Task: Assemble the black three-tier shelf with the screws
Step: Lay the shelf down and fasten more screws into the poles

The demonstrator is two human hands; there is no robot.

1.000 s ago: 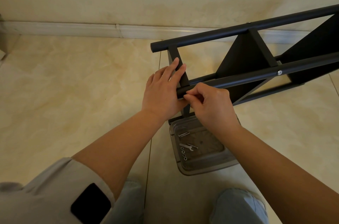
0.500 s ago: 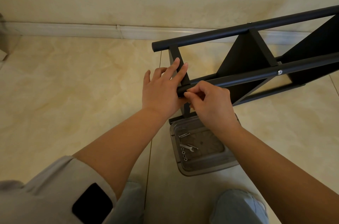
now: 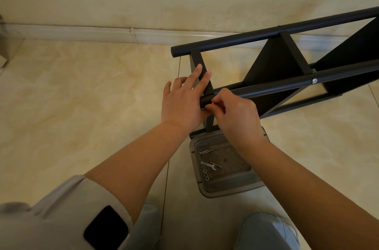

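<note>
One black shelf (image 3: 287, 69) on its side on the tiled floor (image 3: 82, 106), near the wall. Left hand (image 3: 184, 104) flat against the end crossbar (image 3: 203, 73), fingers straight. Right hand (image 3: 235, 114) pinching something tiny, possibly a screw, at the near tube's (image 3: 266, 91) end. Clear tray (image 3: 225, 186) below, with wrench (image 3: 208, 165) and nuts (image 3: 205, 173).

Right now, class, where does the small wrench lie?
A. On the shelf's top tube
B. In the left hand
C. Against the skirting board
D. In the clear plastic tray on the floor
D: the wrench lies in the clear plastic tray on the floor, beside loose screws and nuts, beneath the person's right wrist.
</note>
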